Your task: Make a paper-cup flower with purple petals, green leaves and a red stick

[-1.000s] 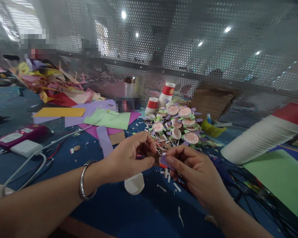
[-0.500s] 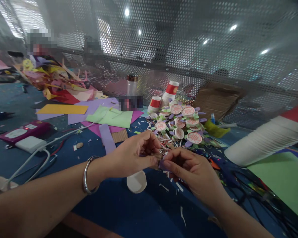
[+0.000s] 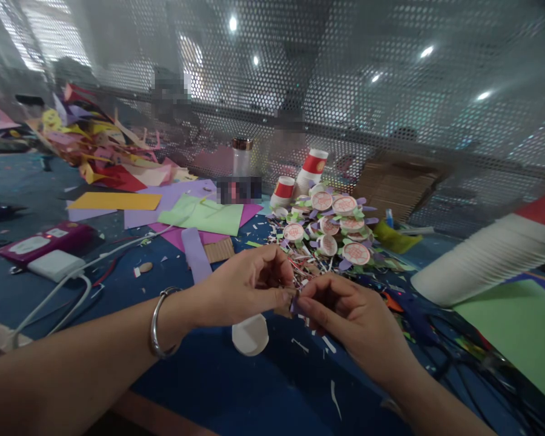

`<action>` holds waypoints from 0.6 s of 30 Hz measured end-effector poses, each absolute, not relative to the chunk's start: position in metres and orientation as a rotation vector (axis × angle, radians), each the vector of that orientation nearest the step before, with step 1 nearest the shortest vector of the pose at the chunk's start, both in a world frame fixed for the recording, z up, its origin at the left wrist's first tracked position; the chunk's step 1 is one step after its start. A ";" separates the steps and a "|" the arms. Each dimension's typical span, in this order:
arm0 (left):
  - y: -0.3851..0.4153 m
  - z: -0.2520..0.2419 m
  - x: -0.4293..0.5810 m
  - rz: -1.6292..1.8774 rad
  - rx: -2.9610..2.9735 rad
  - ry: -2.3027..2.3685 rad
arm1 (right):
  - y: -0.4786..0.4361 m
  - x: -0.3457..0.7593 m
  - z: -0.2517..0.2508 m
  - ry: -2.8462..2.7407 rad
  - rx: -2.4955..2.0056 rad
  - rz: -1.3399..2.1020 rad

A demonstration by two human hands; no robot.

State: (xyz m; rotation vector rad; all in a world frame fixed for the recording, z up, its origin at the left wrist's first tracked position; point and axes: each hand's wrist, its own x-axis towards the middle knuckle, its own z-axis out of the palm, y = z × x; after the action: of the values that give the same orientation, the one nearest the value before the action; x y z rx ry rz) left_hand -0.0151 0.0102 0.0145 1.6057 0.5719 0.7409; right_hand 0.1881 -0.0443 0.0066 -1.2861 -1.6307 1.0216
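Note:
My left hand [image 3: 243,287], with a metal bangle [image 3: 160,322] on the wrist, pinches a small brown and purple paper piece [image 3: 289,304] between thumb and fingers. My right hand [image 3: 349,315] pinches the same piece from the other side, so the fingertips of both hands meet over the blue table [image 3: 218,387]. Most of the piece is hidden by the fingers. Under my left hand a white cup piece [image 3: 251,334] lies on the table. Just behind my hands is a heap of finished round paper flowers [image 3: 333,227] with red-printed centres.
Paper scraps litter the table. Coloured sheets [image 3: 200,215] and a scrap pile [image 3: 100,151] lie at the back left, a pink device [image 3: 40,241] and white charger [image 3: 57,264] with cable at left. A stack of white cups [image 3: 485,254] and green sheet [image 3: 522,321] lie right. Perforated metal screen [image 3: 345,91] behind.
My hands have closed in on each other, and the purple piece that showed in my right hand is now mostly covered by the fingertips. The view shifted slightly.

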 end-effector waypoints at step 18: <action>0.011 0.012 -0.016 0.702 1.555 0.526 | -0.045 0.185 0.010 -1.635 -1.297 1.050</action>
State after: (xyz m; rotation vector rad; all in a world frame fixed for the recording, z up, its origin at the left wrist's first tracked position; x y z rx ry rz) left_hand -0.0159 0.0106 0.0123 1.5550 0.5261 0.7016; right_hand 0.1847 -0.0451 0.0104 -1.2970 -1.6346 1.0503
